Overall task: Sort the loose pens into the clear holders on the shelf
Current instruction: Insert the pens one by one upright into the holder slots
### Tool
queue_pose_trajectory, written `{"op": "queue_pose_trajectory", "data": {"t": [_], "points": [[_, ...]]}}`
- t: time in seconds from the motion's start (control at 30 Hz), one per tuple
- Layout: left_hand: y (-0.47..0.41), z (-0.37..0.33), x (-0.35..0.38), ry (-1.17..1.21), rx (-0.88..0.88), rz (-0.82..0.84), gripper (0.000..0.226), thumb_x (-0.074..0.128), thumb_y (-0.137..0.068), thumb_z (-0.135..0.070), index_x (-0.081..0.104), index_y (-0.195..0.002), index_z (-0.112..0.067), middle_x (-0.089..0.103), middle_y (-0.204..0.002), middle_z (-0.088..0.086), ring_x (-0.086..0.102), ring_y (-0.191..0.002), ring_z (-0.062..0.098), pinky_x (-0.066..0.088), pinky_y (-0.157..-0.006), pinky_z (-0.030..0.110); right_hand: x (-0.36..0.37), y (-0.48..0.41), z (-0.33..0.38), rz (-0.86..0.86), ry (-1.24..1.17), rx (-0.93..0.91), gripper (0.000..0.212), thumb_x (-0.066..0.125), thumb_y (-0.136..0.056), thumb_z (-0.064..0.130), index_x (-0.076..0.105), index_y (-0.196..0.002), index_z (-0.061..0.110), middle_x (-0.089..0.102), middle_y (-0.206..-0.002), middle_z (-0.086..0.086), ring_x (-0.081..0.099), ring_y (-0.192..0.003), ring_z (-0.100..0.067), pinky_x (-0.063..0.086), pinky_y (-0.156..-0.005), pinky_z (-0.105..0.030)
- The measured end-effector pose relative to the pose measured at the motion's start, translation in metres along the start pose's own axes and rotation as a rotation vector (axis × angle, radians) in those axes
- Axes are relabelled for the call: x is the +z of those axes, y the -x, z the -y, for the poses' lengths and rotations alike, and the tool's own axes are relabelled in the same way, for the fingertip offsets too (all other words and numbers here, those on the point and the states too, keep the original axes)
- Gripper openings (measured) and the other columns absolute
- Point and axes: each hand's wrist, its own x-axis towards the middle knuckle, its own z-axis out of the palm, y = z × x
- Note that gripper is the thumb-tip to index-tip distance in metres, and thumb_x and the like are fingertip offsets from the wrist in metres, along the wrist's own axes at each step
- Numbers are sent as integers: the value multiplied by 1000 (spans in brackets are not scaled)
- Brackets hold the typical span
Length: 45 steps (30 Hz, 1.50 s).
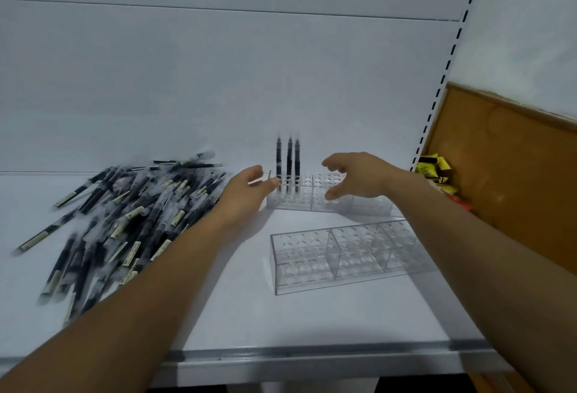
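Labels on pen pile (125, 220) blurred unreadable, far holder (293, 200) partly behind right hand (359, 178), yellow packets (432, 168) half hidden

Pens (125, 214) at my 9 were black, pale label strips. Three standing pens (289, 161) at 12: black. Far holder (368, 205) and near holder (343, 255) were clear, round-hole grid. Shelf (312, 314) white. Packets (434, 170) at 2 yellow, board (505, 174) brown.

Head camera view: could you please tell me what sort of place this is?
Probably a shop or stockroom: a white metal shelf with a slotted upright at its side, a heap of identical labelled pens, and clear holders of the kind used for display.
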Motion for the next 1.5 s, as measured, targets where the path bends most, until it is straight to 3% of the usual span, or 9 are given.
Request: {"op": "queue_pose_trajectory", "data": {"t": [0.1, 0.27, 0.6, 0.73, 0.83, 0.93, 1.0, 1.27, 1.5], "points": [[29, -12, -12, -205, 327, -112, 33, 69, -86, -42, 61, -115, -29, 64, -115, -15, 59, -103, -3, 46, -82, 8, -1, 8, 0, -142, 15, -71, 59, 74, -83, 38, 51, -136, 29, 50, -141, 6, 45, -127, -17, 36, -101, -32], [85, -31, -25, -414, 295, 567, 58, 64, -67, -73, 55, -120, -50, 60, -115, -31, 57, -105, -11, 49, -85, 13, -3, 15, 8, -326, -25, -171, 24, 68, -88, 33, 67, -111, 29, 63, -111, 10, 58, -98, -7, 43, -82, -25], [56, -25, -30, -459, 242, 532, 42, 73, -76, -46, 62, -116, -42, 65, -113, -24, 58, -105, -13, 43, -88, 6, 2, 14, 27, -189, -64, -149, 24, 66, -89, 32, 68, -112, 26, 68, -101, 12, 62, -92, -7, 49, -87, -26], [47, -33, -38, -508, 222, 565, 51, 69, -73, -54, 62, -121, -39, 63, -118, -25, 57, -109, -12, 41, -96, 13, 2, 8, 49, -164, -63, -197, 23, 66, -89, 32, 69, -111, 25, 66, -99, 12, 62, -93, -9, 50, -86, -28], [47, -37, -61, -446, 266, 373, 35, 68, -80, -52, 66, -110, -35, 70, -108, -19, 63, -101, -7, 47, -87, 13, 6, 0, 77, -155, -71, -254, 23, 66, -88, 33, 70, -110, 27, 65, -97, 13, 61, -92, -8, 48, -83, -24], [50, -38, -98, -720, 299, -58, 20, 68, -86, -41, 68, -102, -29, 70, -96, -14, 65, -93, 6, 51, -85, 28, 18, -12, 110, -61, -34, -289, 25, 65, -89, 35, 67, -113, 27, 64, -101, 11, 61, -99, -12, 49, -87, -28], [56, -32, -118, -956, 311, -180, 29, 67, -85, -42, 67, -109, -25, 67, -106, -7, 62, -101, 14, 50, -88, 35, 30, -21, 132, 22, 48, -310, 27, 63, -89, 39, 66, -114, 28, 65, -111, 7, 59, -103, -15, 49, -92, -34], [66, -11, -164, -967, 304, -297, 38, 63, -87, -43, 64, -120, -26, 62, -121, -5, 56, -107, 13, 41, -86, 27, 65, -40, 183, 91, 248, -276, 32, 51, -91, 42, 57, -112, 19, 61, -98, 0, 55, -89, -23, 40, -69, -31], [5, -31, -157, -841, 178, -174, 42, 60, -90, -39, 58, -129, -23, 59, -129, -3, 56, -113, 15, 43, -90, 30, 65, -43, 181, 167, 0, -187, 30, 59, -88, 35, 66, -104, 11, 72, -85, -6, 62, -62, -18, 56, -70, -34]]}}
